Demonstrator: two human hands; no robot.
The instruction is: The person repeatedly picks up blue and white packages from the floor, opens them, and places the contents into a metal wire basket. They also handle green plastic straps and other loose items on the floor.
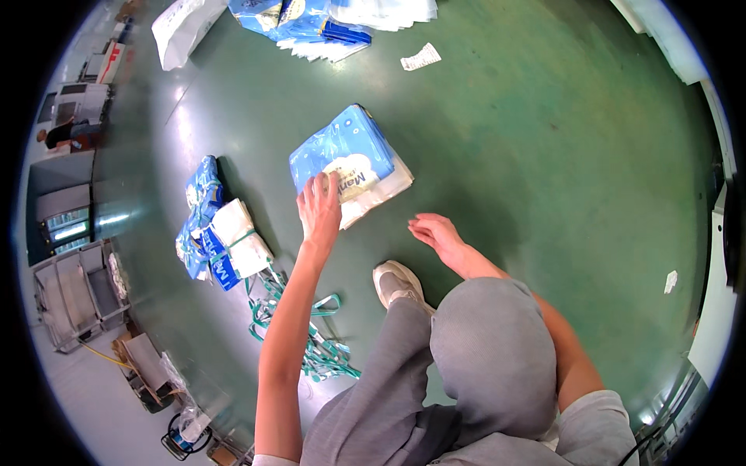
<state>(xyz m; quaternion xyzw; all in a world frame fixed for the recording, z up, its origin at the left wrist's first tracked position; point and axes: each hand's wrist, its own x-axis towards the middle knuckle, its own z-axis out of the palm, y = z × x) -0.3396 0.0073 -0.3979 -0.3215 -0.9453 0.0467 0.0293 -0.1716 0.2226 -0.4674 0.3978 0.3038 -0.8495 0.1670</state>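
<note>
A neat stack of blue and white printed plastic bags (353, 147) lies flat on the green floor in front of me. My left hand (318, 203) rests on its near left edge, fingers spread over the top bag. To the right of the stack, my right hand (437, 233) hovers apart from it, empty, with its fingers stretched out. Left of my left forearm lies a bundle of similar bags (206, 225), with a white folded part (239, 237) bound by a green strap. Just below that bundle is a tangled pile of green and white straps (322, 349).
More blue and white bags (307, 23) lie at the far side, beside a white plastic sack (183, 31). A paper slip (421, 57) is on the floor near them. My shoe (398, 281) stands close to the stack. Carts (78, 295) and a distant person (66, 136) are at the left.
</note>
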